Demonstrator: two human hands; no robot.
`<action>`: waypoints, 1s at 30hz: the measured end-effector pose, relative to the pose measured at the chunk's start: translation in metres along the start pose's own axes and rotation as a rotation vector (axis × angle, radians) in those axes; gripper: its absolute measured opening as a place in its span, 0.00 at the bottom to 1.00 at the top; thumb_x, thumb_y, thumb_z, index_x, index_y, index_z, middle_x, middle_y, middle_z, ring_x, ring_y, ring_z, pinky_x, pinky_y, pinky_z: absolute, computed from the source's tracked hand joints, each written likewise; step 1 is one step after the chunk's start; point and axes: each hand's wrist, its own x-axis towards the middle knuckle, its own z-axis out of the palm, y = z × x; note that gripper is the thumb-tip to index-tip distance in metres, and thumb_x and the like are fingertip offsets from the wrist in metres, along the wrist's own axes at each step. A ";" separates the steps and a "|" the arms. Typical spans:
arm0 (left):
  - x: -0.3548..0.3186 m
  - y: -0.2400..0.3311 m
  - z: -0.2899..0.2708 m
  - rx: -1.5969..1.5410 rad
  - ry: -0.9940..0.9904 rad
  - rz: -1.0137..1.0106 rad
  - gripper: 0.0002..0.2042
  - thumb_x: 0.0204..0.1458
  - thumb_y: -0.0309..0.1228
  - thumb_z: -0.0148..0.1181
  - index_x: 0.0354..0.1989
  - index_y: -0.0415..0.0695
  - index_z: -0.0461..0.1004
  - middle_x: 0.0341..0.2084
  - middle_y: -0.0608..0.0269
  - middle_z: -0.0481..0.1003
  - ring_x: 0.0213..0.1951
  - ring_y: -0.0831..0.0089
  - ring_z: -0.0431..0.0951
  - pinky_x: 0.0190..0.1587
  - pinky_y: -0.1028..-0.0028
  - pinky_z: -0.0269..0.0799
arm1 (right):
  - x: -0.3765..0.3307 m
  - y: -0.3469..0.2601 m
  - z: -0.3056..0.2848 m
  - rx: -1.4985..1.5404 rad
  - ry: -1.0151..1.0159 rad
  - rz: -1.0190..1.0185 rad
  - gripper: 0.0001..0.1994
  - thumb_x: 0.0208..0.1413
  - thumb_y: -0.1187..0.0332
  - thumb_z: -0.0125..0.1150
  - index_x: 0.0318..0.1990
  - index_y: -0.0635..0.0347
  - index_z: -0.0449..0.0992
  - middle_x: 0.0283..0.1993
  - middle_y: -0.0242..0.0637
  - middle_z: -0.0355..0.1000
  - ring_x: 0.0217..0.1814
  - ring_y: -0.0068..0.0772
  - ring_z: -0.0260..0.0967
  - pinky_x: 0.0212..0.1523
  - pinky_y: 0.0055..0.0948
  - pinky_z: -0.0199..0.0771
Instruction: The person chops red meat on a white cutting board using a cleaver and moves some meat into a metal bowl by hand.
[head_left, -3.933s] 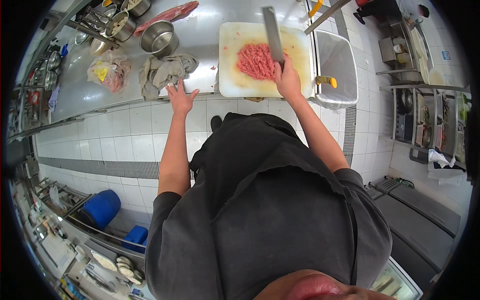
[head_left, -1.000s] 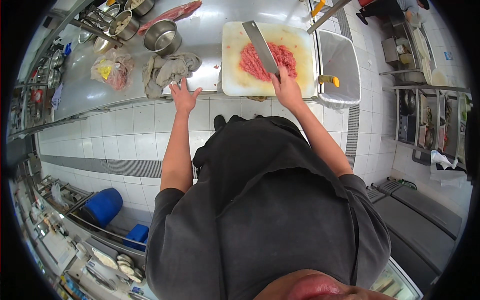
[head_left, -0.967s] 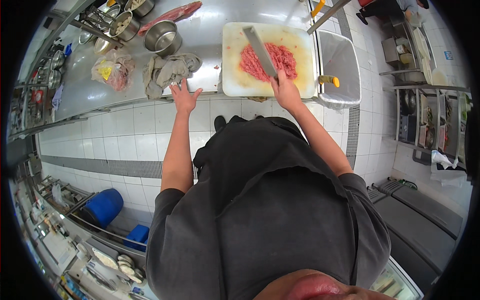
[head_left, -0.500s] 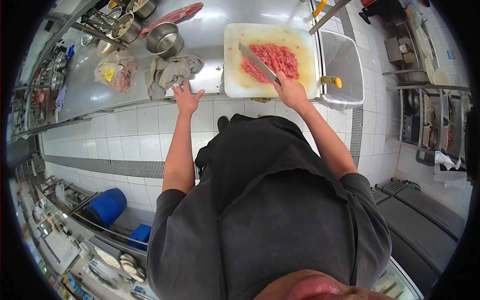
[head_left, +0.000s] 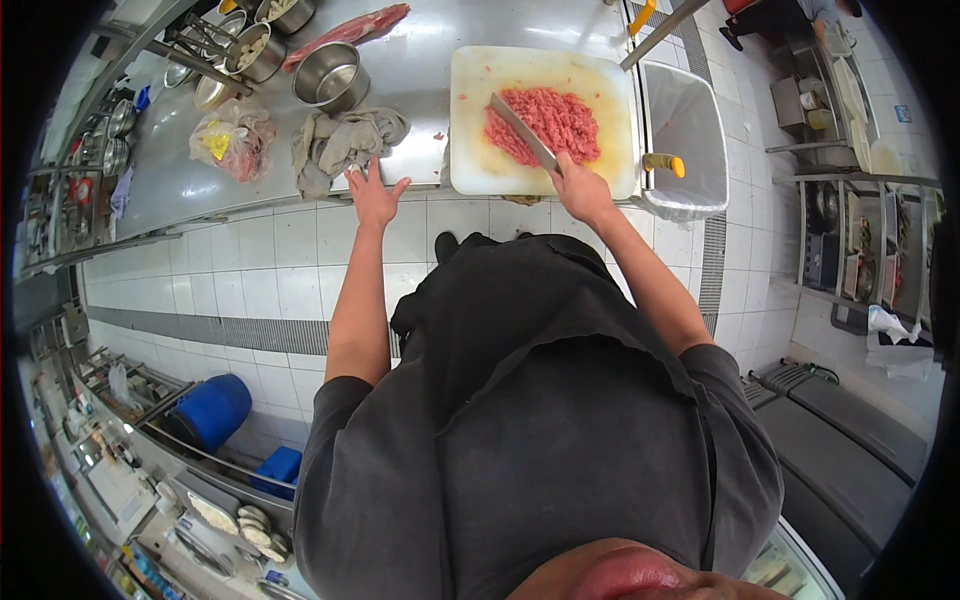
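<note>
My right hand (head_left: 582, 188) is closed round the handle of a knife (head_left: 524, 131); the handle itself is hidden in the fingers. The blade lies over a heap of minced red meat (head_left: 562, 118) on a white cutting board (head_left: 475, 180). Fingers spread, my left hand (head_left: 375, 195) rests at the near edge of the steel table, its fingertips against or just beside a crumpled grey cloth (head_left: 350, 143). I cannot tell whether they touch it. Behind the cloth stands a round steel pot (head_left: 331, 78).
A long piece of raw meat (head_left: 350, 35) lies at the far side of the steel table (head_left: 420, 70). Left of the cloth sits a plastic bag of meat (head_left: 235, 148). A lined bin (head_left: 690, 140) and a yellow-ended handle (head_left: 664, 163) are right of the board. A person (head_left: 790, 20) is far right.
The knife blade has shifted slightly right and nearer over the minced meat, still in my right hand. My left hand stays in place.
</note>
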 end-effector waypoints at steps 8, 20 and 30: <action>0.000 0.000 0.001 0.014 0.012 0.022 0.46 0.45 0.61 0.61 0.67 0.46 0.54 0.60 0.29 0.51 0.66 0.34 0.41 0.67 0.51 0.42 | -0.008 0.003 0.002 0.072 0.076 -0.013 0.11 0.61 0.60 0.48 0.42 0.58 0.61 0.29 0.54 0.74 0.34 0.61 0.72 0.35 0.54 0.69; -0.001 -0.002 0.004 0.039 0.019 0.028 0.45 0.45 0.60 0.61 0.67 0.45 0.54 0.60 0.28 0.51 0.66 0.33 0.41 0.67 0.50 0.42 | -0.002 0.027 -0.024 0.041 0.065 -0.188 0.11 0.60 0.57 0.50 0.40 0.54 0.65 0.30 0.47 0.74 0.34 0.56 0.72 0.34 0.52 0.70; 0.003 -0.002 0.001 0.029 0.028 0.032 0.46 0.44 0.60 0.62 0.67 0.46 0.54 0.61 0.28 0.50 0.67 0.34 0.40 0.67 0.51 0.43 | 0.019 0.037 -0.038 -0.013 0.045 -0.254 0.12 0.60 0.55 0.50 0.40 0.53 0.65 0.29 0.46 0.73 0.35 0.52 0.72 0.35 0.49 0.69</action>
